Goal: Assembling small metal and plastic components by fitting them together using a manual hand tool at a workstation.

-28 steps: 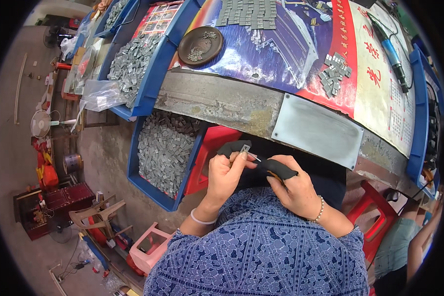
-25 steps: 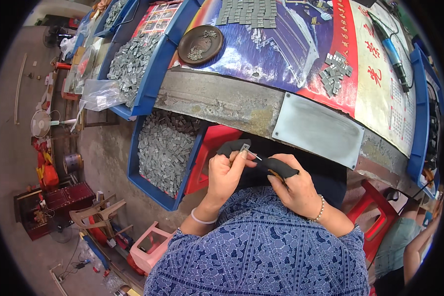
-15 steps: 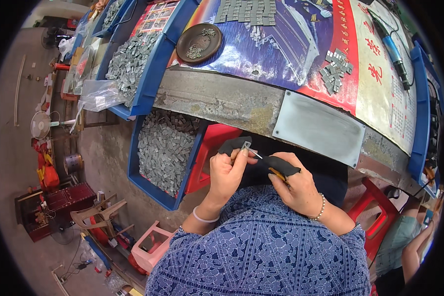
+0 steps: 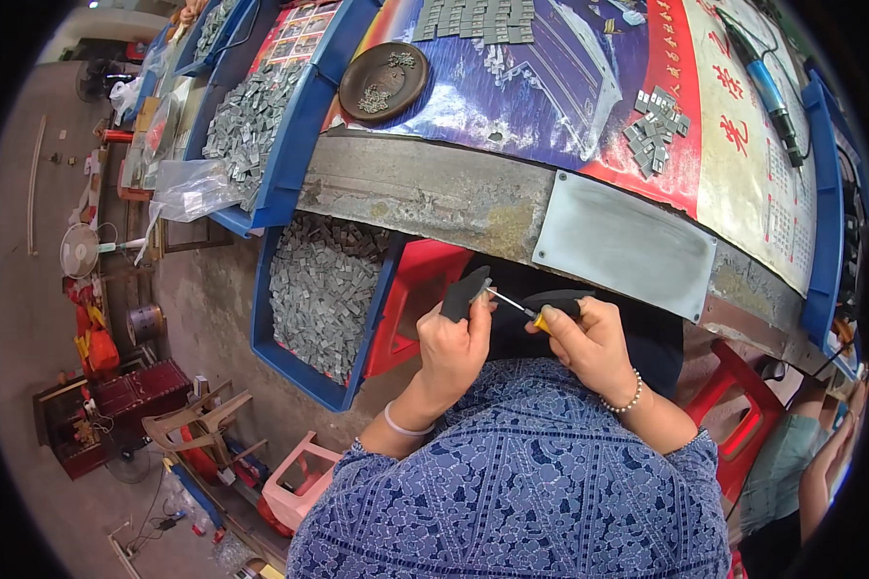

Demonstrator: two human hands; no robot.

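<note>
My left hand point(image 4: 454, 343) is closed in a pinch, with a black cover on a finger. A small grey metal piece point(image 4: 490, 290) sits at its fingertips, mostly hidden by thumb and cover. My right hand point(image 4: 594, 343), also with black covering at the fingers, is wrapped round a screwdriver point(image 4: 543, 318) with a yellow handle. Its thin shaft points left, and the tip meets the left fingertips; whether it touches the piece I cannot tell. Both hands are above my lap, in front of the bench edge.
A blue bin point(image 4: 380, 314) of small grey pieces stands left of my hands, beside a red stool point(image 4: 406, 304). On the bench are a brown dish point(image 4: 355, 89) of tiny parts, grey pieces point(image 4: 658, 130), a blue-and-black handheld tool point(image 4: 769, 95) and a metal plate point(image 4: 623, 246) along the edge.
My left hand has turned, so the grey piece shows less. My right hand has shifted slightly right, and more of the screwdriver's shaft and yellow handle is visible.
</note>
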